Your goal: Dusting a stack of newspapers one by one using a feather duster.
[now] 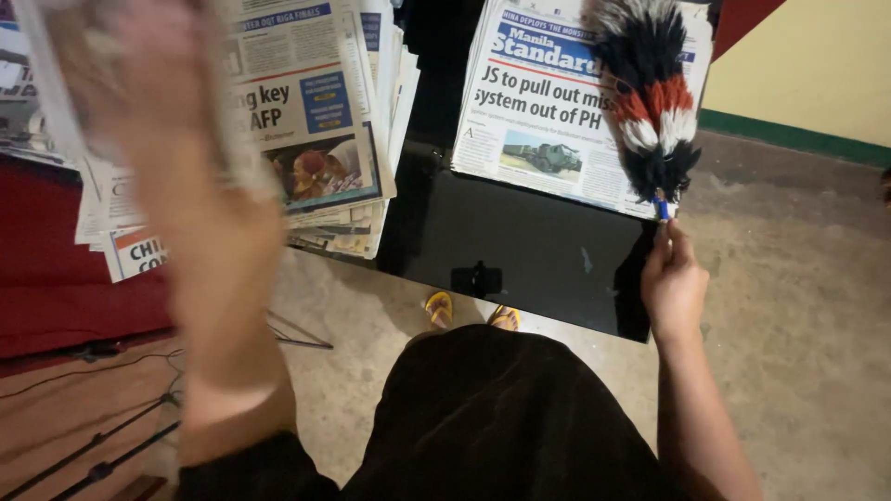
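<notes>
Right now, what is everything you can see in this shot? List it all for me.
Feather duster: one, black, white and red with a blue handle end, over the right newspaper stack.
Right newspaper stack: one, white with blue masthead, on the table's far right.
Left newspaper stack: one, white, on the table's left, overhanging its edge.
Table: one, glossy black, centre.
Red fabric: one, left, under the papers.
Cables: several, black, on the floor bottom left.
Sandals: two, yellow, below the table edge.
Floor: bare grey concrete.
Wall: yellow with a green base, top right.
Left hand: blurred, raised at the left papers.
Right hand: grips the duster handle.
</notes>
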